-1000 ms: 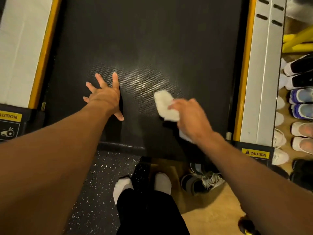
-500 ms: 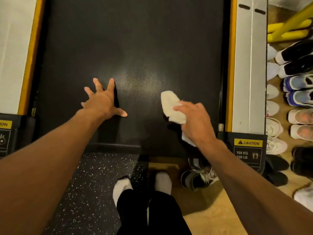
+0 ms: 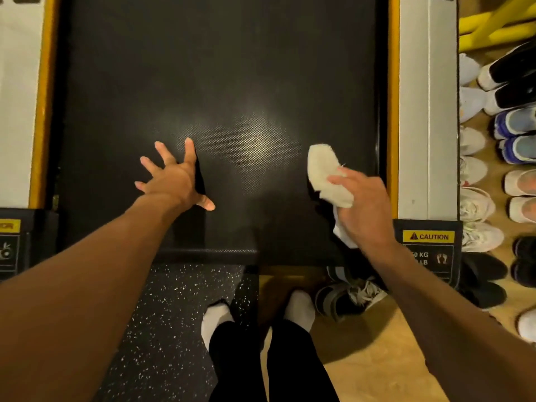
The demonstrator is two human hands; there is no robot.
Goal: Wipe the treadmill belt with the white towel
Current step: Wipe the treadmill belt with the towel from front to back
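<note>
The black textured treadmill belt (image 3: 220, 82) fills the upper middle of the view. My left hand (image 3: 174, 178) lies flat on the belt with its fingers spread and holds nothing. My right hand (image 3: 362, 207) grips a bunched white towel (image 3: 326, 172) and presses it on the belt near the right edge. One end of the towel sticks out ahead of my fingers; a tail hangs below my palm.
Grey side rails (image 3: 426, 111) with yellow strips (image 3: 393, 97) flank the belt. A caution label (image 3: 428, 236) marks the right rear corner. Several shoes (image 3: 516, 126) line the wooden floor on the right. My socked feet (image 3: 300, 310) stand behind the belt, beside a sneaker (image 3: 348, 297).
My right hand has slid the towel rightward across the belt toward the right rail. My left hand stays planted on the belt.
</note>
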